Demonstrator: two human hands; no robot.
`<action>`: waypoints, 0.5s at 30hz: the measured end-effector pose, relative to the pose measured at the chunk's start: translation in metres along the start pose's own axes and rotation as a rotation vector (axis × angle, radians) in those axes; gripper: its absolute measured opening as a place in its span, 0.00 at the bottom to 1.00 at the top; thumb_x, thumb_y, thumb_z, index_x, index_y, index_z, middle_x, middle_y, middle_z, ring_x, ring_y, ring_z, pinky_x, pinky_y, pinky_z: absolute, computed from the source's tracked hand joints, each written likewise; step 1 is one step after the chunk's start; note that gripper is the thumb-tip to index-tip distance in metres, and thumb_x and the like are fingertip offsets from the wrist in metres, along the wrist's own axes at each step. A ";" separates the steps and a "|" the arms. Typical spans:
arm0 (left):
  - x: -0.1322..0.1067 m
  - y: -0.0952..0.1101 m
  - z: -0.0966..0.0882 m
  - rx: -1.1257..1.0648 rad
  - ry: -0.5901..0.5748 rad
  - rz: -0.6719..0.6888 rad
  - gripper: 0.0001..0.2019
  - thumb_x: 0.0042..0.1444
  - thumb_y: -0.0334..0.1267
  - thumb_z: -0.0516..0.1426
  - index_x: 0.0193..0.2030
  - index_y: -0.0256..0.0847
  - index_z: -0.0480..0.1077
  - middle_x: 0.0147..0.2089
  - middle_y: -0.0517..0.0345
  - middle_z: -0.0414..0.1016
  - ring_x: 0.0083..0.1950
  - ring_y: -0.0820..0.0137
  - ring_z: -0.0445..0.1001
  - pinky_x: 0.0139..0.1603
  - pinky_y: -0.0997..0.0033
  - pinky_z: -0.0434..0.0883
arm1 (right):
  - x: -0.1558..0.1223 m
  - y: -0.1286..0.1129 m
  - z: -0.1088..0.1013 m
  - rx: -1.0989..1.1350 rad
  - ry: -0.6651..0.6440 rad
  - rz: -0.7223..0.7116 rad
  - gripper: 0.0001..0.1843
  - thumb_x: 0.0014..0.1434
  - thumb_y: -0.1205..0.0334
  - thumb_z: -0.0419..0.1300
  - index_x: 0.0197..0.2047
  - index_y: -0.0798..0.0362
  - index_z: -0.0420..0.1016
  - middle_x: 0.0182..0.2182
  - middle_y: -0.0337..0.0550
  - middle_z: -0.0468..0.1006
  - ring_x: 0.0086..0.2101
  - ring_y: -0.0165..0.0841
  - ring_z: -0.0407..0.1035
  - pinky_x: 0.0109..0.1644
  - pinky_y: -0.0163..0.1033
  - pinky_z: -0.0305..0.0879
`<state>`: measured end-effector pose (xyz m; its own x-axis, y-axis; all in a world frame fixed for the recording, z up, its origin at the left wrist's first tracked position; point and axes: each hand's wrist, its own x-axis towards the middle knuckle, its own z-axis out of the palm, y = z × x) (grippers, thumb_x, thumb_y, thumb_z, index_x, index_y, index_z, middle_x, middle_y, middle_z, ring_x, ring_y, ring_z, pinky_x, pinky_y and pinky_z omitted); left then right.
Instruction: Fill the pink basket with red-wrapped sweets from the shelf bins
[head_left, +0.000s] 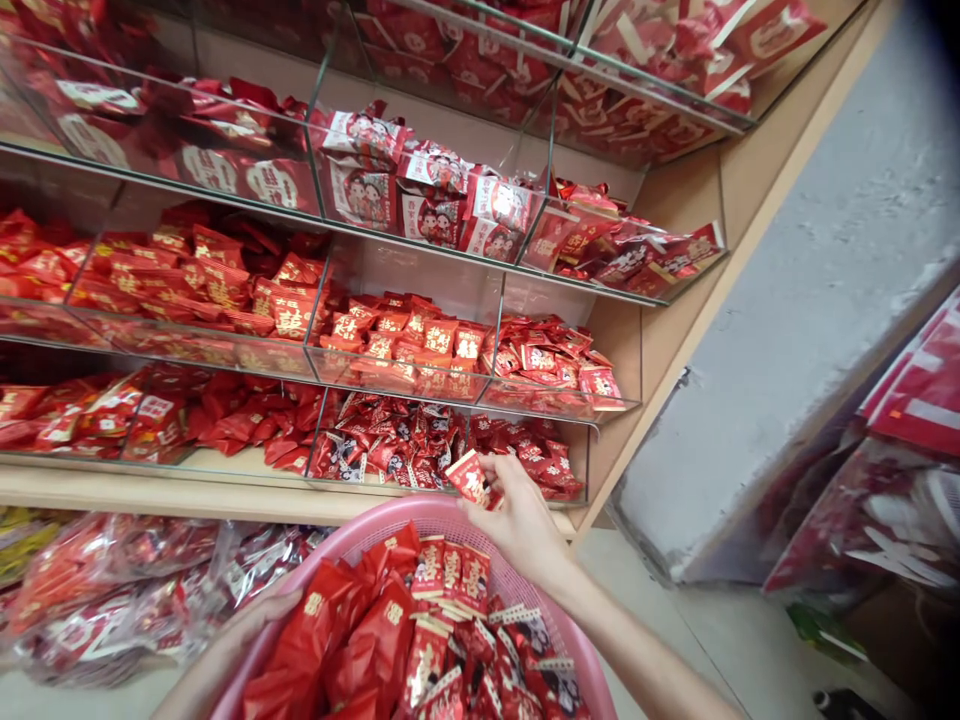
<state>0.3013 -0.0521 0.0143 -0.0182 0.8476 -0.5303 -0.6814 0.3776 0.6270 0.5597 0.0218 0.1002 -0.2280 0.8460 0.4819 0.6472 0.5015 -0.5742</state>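
My right hand [517, 510] pinches a small red candy packet [468, 476] with gold print, above the far rim of a pink plastic basket [360, 520]. Closed over the basket's left rim is my left hand [259, 615], its fingertips at the edge. Inside the basket, larger red packets [382, 630] fill the left side. Smaller red-and-gold packets [450, 578] and twisted-end red wrapped candies [517, 650] crowd the right. Just behind my right hand, the lowest shelf's clear bins hold red-and-black candies [397, 440] and plain red ones [536, 455].
Tiered wooden shelves with clear dividers [405, 375] hold many red packets. Bagged sweets [142, 590] lie under the bottom ledge [150, 490] at left. A grey wall [757, 380] stands to the right, with red bags [922, 390] beyond it. Tiled floor [637, 590] shows at lower right.
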 end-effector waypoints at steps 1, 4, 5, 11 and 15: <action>-0.001 0.000 0.001 -0.001 -0.001 0.001 0.25 0.40 0.33 0.63 0.49 0.47 0.70 0.37 0.56 0.82 0.41 0.46 0.77 0.33 0.57 0.77 | -0.003 0.006 0.005 0.044 -0.031 0.029 0.13 0.51 0.63 0.59 0.42 0.51 0.65 0.38 0.42 0.70 0.38 0.35 0.65 0.43 0.39 0.61; -0.006 0.001 0.005 -0.001 0.004 0.005 0.25 0.39 0.29 0.63 0.48 0.45 0.71 0.35 0.56 0.82 0.40 0.48 0.78 0.35 0.58 0.77 | -0.013 0.019 0.021 0.057 -0.163 0.148 0.18 0.50 0.63 0.58 0.46 0.51 0.63 0.33 0.40 0.73 0.33 0.34 0.67 0.37 0.36 0.60; -0.008 0.001 0.006 0.001 0.005 0.010 0.24 0.39 0.29 0.63 0.47 0.44 0.71 0.34 0.56 0.82 0.40 0.49 0.78 0.35 0.59 0.77 | -0.017 0.022 0.026 0.019 -0.223 0.197 0.22 0.50 0.63 0.58 0.50 0.52 0.61 0.31 0.40 0.74 0.31 0.34 0.67 0.34 0.36 0.59; -0.019 -0.002 0.015 0.021 0.002 0.062 0.14 0.42 0.31 0.63 0.39 0.40 0.73 0.32 0.52 0.82 0.37 0.52 0.79 0.37 0.59 0.76 | -0.022 0.011 0.049 -0.412 -0.457 0.274 0.33 0.49 0.59 0.56 0.58 0.56 0.54 0.35 0.53 0.76 0.36 0.46 0.69 0.34 0.42 0.58; -0.021 -0.004 0.019 -0.015 0.029 0.028 0.14 0.43 0.31 0.63 0.40 0.42 0.74 0.33 0.55 0.82 0.38 0.52 0.79 0.36 0.58 0.76 | -0.015 0.004 0.067 -0.452 -0.484 0.256 0.30 0.51 0.59 0.55 0.56 0.58 0.56 0.37 0.58 0.75 0.39 0.50 0.69 0.36 0.45 0.59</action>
<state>0.3182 -0.0645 0.0343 -0.0580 0.8467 -0.5290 -0.6911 0.3483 0.6333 0.5171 0.0231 0.0465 -0.2580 0.9653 -0.0404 0.9383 0.2404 -0.2486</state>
